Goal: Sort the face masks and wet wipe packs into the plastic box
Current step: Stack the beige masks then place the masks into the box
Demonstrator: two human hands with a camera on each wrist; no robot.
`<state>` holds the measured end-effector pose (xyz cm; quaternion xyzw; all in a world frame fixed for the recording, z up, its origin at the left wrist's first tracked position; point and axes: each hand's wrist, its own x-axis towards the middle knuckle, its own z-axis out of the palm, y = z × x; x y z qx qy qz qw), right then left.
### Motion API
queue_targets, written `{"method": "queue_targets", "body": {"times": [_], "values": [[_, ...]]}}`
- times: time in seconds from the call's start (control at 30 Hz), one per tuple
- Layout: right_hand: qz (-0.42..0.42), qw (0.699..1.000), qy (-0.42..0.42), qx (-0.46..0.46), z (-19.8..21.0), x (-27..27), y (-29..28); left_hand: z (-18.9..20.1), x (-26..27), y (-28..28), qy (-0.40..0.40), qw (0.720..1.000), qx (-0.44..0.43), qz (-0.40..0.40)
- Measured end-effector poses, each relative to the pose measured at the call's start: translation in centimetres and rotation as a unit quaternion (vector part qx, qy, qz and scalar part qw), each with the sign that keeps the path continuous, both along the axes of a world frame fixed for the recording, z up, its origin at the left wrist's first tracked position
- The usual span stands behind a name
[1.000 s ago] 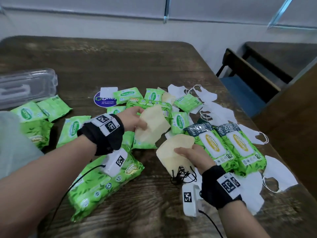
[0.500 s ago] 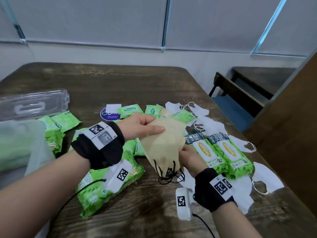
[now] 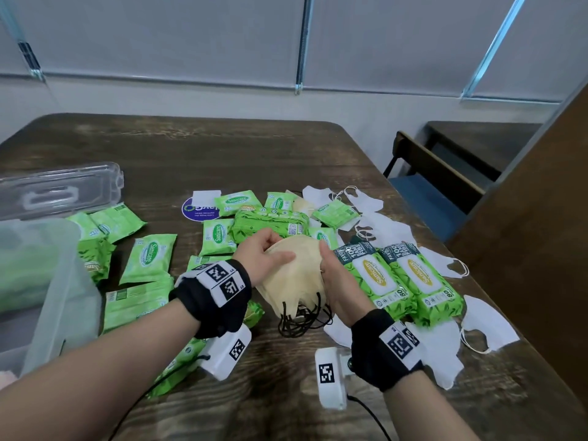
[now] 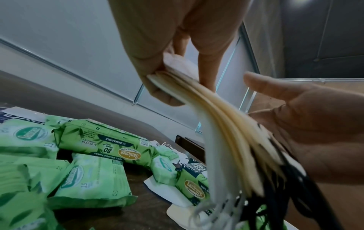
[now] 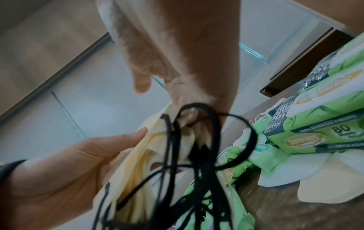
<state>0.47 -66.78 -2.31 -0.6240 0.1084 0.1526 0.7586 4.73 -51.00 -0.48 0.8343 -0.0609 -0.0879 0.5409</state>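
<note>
Beige masks [image 3: 294, 275] now stacked, gathered between left hand [image 3: 267, 259], right hand [image 3: 339, 281]

Our head camera looked forward and down over the bench [image 3: 222, 154]. Both wrist cameras sat close beneath our hands, facing upward; all three shared the beige mask stack [image 3: 294, 275].

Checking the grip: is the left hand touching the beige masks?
Touching: the left wrist view shows the left hand pinching the beige masks.
</note>
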Motion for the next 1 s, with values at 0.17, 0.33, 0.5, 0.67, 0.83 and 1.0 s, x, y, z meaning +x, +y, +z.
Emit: {"method": "queue_targets", "body": {"times": [0.17,0.33,0.5,0.67,0.83,1.0], "values": [[0.020,0.997,-0.027,-0.069,-0.5,0.4,0.5,-0.2,0.2,-0.5,0.017,0.998,0.006,-0.053],[0.011,0.995,-0.070,-0.070,-0.5,1.0,0.6,0.3,0.9,-0.2,0.056,0.991,0.063,-0.099],[0.001,0.991,-0.106,-0.079,-0.4,1.9,0.5,1.7,3.1,1.0,0.087,0.989,0.043,-0.108],[-0.018,0.987,-0.104,-0.120,0.2,5.1,0.8,2.2,5.9,1.0,0.082,0.988,0.087,-0.101],[-0.071,0.979,-0.054,-0.181,-0.9,10.9,-0.5,2.2,9.9,1.6,0.081,0.993,0.077,-0.025],[-0.128,0.933,-0.038,-0.334,-3.7,18.6,-3.0,1.1,14.3,2.5,0.091,0.993,0.071,0.012]]}}
